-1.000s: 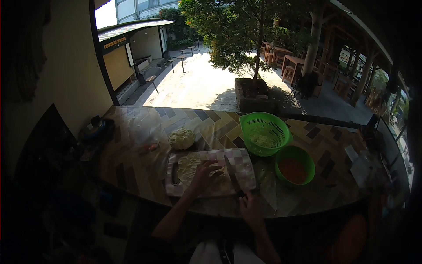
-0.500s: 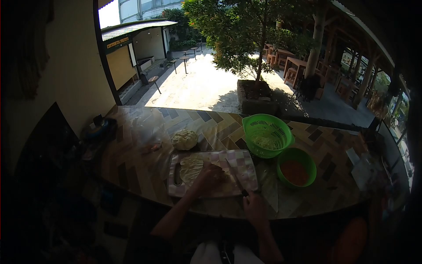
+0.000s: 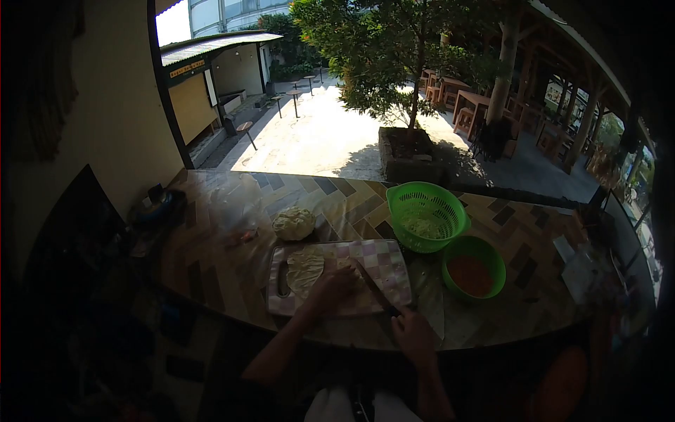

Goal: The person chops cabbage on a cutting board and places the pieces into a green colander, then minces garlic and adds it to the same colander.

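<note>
A checkered cutting board (image 3: 390, 259) lies on the table in front of me. My left hand (image 3: 332, 288) is on it, fingers curled down over pale cabbage, most of which the hand hides. In my right hand (image 3: 415, 333) is the handle of a kitchen knife (image 3: 375, 287), its blade slanting up and left, with the tip beside my left fingers. Left of that hand, a flat cabbage piece (image 3: 304, 273) rests on the board. Just beyond the board's far edge sits a rounded cabbage (image 3: 294, 224).
A green colander (image 3: 402, 204) with pale shreds stands behind the board's right corner. Next to it is a green bowl (image 3: 498, 261) of orange shreds. Clear plastic (image 3: 235, 200) lies at the back left of the patterned table (image 3: 211, 271). White items (image 3: 580, 274) lie far right.
The knife has swung so its tip points further left, close to my left fingers. My right hand has moved slightly right and down. My left hand has shifted a little left.
</note>
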A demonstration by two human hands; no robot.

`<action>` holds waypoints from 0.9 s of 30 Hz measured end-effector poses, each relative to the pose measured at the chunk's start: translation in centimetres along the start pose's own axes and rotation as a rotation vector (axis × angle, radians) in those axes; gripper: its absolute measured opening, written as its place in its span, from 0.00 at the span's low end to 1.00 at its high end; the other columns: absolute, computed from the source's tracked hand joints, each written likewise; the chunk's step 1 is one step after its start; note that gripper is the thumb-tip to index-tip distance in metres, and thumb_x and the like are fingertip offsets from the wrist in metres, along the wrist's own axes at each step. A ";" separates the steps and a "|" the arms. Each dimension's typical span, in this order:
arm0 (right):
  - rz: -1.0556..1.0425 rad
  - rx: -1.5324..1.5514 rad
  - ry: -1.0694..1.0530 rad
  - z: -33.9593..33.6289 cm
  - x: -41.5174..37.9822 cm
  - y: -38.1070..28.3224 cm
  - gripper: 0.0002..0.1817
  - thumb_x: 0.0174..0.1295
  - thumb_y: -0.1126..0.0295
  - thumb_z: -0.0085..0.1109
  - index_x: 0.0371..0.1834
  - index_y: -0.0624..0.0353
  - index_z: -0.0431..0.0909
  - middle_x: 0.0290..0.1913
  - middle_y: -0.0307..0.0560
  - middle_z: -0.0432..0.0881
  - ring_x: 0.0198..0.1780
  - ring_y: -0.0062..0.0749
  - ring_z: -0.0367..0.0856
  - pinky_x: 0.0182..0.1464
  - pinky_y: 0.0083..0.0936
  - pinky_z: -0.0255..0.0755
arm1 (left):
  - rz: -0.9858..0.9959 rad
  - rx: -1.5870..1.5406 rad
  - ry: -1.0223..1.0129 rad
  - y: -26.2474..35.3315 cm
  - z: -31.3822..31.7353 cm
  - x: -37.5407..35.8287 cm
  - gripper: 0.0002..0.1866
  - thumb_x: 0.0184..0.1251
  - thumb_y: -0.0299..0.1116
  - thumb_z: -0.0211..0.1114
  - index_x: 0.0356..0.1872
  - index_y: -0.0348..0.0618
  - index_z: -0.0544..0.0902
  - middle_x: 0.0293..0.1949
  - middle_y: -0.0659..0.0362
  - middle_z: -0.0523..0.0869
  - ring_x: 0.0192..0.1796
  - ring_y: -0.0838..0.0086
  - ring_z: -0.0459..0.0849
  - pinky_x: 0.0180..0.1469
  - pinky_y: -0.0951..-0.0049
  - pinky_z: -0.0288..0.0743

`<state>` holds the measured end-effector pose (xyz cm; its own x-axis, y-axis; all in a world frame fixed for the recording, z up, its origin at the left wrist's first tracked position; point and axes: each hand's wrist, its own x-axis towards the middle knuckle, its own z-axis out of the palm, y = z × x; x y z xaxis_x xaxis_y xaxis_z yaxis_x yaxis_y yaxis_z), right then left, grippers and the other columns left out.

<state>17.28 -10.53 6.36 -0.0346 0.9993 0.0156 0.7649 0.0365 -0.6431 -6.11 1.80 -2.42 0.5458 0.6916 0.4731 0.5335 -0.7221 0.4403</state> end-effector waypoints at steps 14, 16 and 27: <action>0.097 0.084 -0.026 3.6 -0.5 -0.6 0.18 0.69 0.66 0.46 0.57 0.64 0.67 0.43 0.68 0.80 0.47 0.65 0.78 0.45 0.52 0.71 | -0.170 -0.033 0.114 2.0 0.9 0.2 0.17 0.54 0.26 0.63 0.47 0.39 0.85 0.48 0.48 0.84 0.53 0.57 0.82 0.56 0.62 0.75; 0.077 0.098 0.002 4.1 -0.5 -0.7 0.17 0.70 0.66 0.46 0.56 0.64 0.67 0.43 0.68 0.80 0.46 0.65 0.78 0.44 0.54 0.70 | -0.218 -0.050 0.137 2.4 1.1 0.2 0.16 0.55 0.25 0.62 0.46 0.38 0.85 0.46 0.48 0.84 0.51 0.58 0.82 0.55 0.62 0.76; 0.093 0.012 -0.062 4.4 0.5 -0.7 0.17 0.69 0.66 0.46 0.55 0.64 0.66 0.35 0.67 0.81 0.41 0.64 0.80 0.42 0.55 0.71 | -0.095 0.006 0.214 3.1 1.2 0.2 0.11 0.58 0.31 0.67 0.41 0.38 0.87 0.39 0.53 0.88 0.46 0.62 0.84 0.50 0.64 0.78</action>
<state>13.90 -10.14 3.46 -0.0038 0.9958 -0.0914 0.7586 -0.0567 -0.6490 -3.57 -0.34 -1.90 0.3436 0.7376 0.5813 0.5798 -0.6535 0.4865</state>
